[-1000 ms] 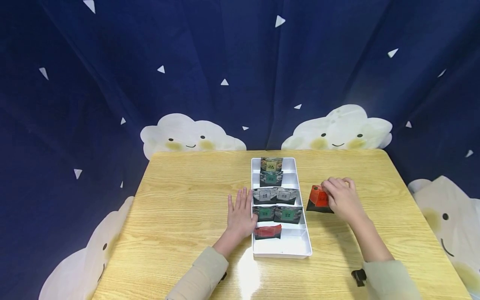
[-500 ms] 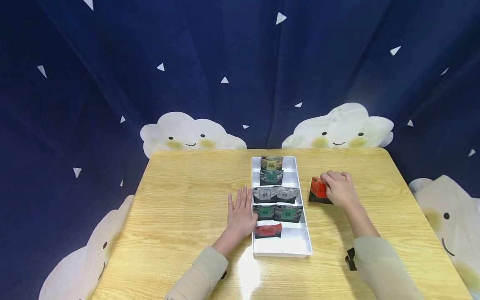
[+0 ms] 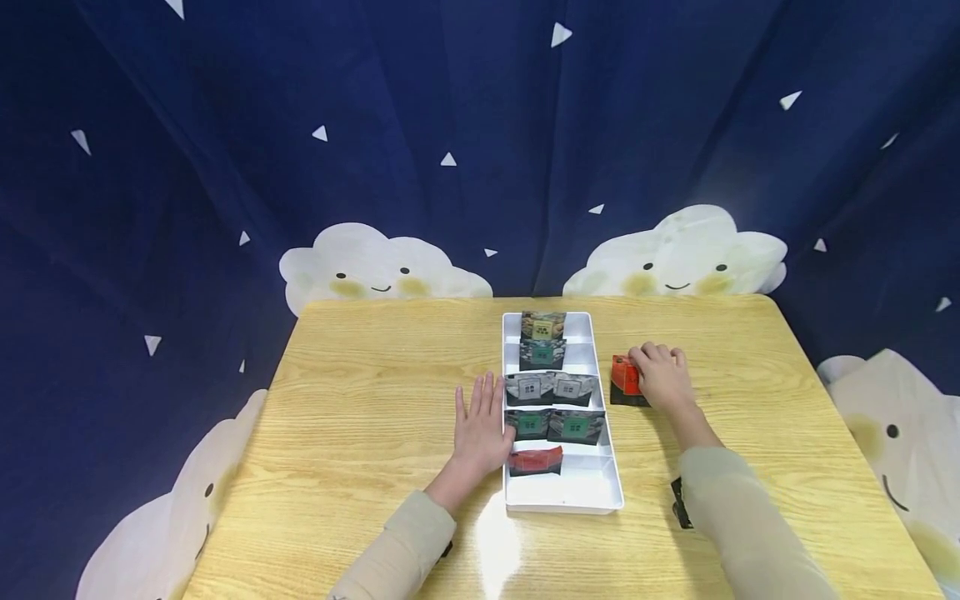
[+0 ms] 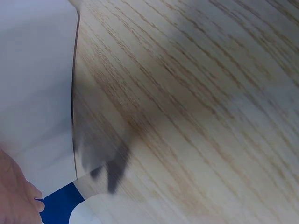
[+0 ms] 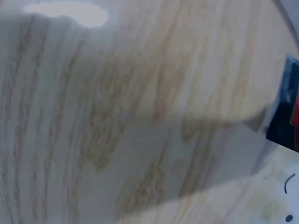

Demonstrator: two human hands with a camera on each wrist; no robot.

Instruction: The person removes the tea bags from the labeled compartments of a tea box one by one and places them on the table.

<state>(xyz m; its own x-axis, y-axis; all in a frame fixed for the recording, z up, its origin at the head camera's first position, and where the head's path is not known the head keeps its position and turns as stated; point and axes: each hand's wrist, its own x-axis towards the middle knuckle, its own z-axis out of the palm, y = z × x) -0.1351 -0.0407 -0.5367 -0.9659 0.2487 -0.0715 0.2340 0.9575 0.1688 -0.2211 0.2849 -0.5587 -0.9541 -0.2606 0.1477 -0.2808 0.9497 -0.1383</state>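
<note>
A red-and-black packet [image 3: 622, 385] is pinched at its right side by my right hand [image 3: 662, 377], to the right of the white divided tray [image 3: 566, 498]. A dark corner of that packet [image 5: 281, 119] shows at the right edge of the right wrist view. My left hand [image 3: 480, 433] rests along the tray's left side, fingers straight and pointing away, thumb over the rim. In the left wrist view a bit of the left hand [image 4: 16, 196] shows beside the tray's white wall [image 4: 37, 93]. Another red packet [image 3: 536, 461] sits in the nearest occupied compartment, on its left.
Farther up the tray, compartments hold two green-labelled packets [image 3: 575, 427], two grey packets [image 3: 573, 389], one teal-labelled packet [image 3: 542, 354] and one yellow-labelled packet [image 3: 543, 326]. The wooden table [image 3: 375, 400] ends at a dark blue curtain [image 3: 465, 125] with clouds.
My right hand has moved away from me and then left toward the tray, carrying the red-and-black packet. The left hand and tray have stayed in place.
</note>
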